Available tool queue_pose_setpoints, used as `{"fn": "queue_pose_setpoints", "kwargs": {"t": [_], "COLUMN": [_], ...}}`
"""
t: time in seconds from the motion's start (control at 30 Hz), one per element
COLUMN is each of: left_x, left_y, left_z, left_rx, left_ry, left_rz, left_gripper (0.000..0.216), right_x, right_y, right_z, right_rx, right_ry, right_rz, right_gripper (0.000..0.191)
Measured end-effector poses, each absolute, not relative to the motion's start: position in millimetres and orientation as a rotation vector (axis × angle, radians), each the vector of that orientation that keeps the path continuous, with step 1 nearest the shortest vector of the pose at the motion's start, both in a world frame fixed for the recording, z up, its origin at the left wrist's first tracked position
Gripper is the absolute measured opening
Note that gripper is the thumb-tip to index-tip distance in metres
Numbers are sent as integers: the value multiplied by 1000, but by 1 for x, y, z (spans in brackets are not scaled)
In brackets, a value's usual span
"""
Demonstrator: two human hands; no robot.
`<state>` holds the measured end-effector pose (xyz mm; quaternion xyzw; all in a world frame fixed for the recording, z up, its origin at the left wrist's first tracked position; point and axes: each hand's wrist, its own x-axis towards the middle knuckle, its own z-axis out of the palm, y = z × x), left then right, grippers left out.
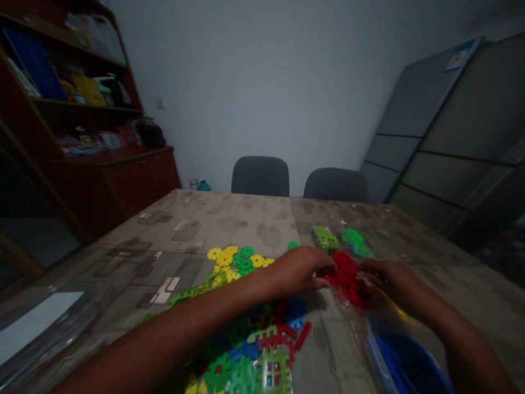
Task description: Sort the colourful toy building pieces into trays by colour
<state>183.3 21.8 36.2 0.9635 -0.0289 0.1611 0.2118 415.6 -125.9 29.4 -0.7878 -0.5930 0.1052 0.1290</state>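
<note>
Red pieces (345, 267) — plastic, wall (262, 82) — smooth, matt

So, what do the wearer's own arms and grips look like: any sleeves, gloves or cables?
The left forearm and right forearm show no sleeves, watches or cables. The left grip and right grip are bare human hands, ungloved. Dimness and blur hide any small markings.

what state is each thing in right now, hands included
Red pieces, heaped
Left hand, fingers bent at red pieces, grip unclear
Right hand, opposite, grip unclear
Yellow pieces, loose, partly overlapping
Mixed pile, loose, jumbled
Front-right container, holding something blue
Left plastic case, lying flat, open or shut unclear
</note>
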Motion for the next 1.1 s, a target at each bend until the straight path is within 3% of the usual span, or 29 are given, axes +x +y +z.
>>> {"fn": "queue_pose_setpoints", "kwargs": {"t": [0.13, 0.3, 0.53, 0.67, 1.1], "left_x": [224, 245, 206, 197, 157], "left_y": [15, 14, 25, 21, 26], "left_z": [34, 26, 10, 2, 6], "left_rx": [2700, 2718, 2712, 2698, 2488], "left_ry": [-152, -146, -144, -187, -122], "left_rz": [398, 384, 400, 390, 488], "left_gripper": [13, 21, 21, 30, 18], "right_x": [428, 428, 405, 391, 413], "right_y": [-135, -139, -112, -98, -125], "right_z": [29, 29, 36, 30, 42], "right_rx": [-2278, -2265, -2557, -2651, -2671], "right_ry": [-1657, -1801, -1897, -1895, -1974], "right_rz": [124, 377, 344, 283, 380], "right_gripper": [35, 32, 39, 29, 27]}}
